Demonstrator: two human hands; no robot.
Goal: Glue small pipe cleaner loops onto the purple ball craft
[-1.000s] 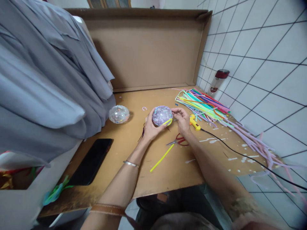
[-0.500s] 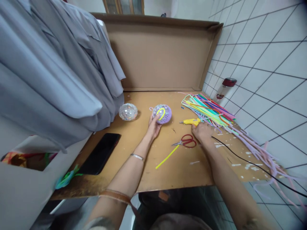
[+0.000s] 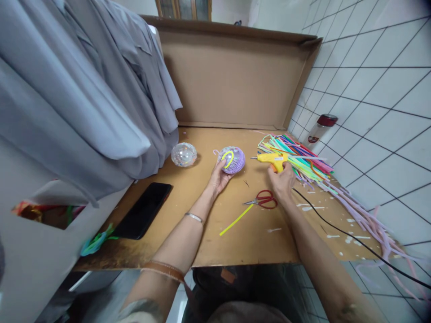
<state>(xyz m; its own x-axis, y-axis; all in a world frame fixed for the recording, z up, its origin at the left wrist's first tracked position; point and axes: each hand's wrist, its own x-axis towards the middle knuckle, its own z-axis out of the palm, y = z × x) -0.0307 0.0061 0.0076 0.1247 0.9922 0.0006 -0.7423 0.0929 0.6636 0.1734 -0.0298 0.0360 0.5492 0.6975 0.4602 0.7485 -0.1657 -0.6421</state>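
Observation:
My left hand [image 3: 219, 178] holds a clear faceted ball [image 3: 235, 160] partly wrapped in purple strands, and a yellow loop [image 3: 228, 158] lies on its near face under my thumb. My right hand [image 3: 282, 180] is closed round the handle of a yellow glue gun [image 3: 272, 159], whose nozzle points left toward the ball without touching it. A second clear ball [image 3: 184, 154] rests on the table to the left. Red-handled scissors [image 3: 266, 199] lie below the glue gun, beside a yellow strip [image 3: 236, 220].
Colourful pipe cleaners [image 3: 303, 157] are heaped at the right by a red-lidded bottle [image 3: 321, 129]. A black cable [image 3: 332, 220] runs off right. A black phone [image 3: 144, 210] lies at the left. Grey cloth [image 3: 111, 89] hangs at the left, and a cardboard panel [image 3: 232, 76] stands behind.
My right hand has taken hold of the glue gun and lifted it upright from where it lay. The left hand still holds the ball, and the whole view has shifted slightly.

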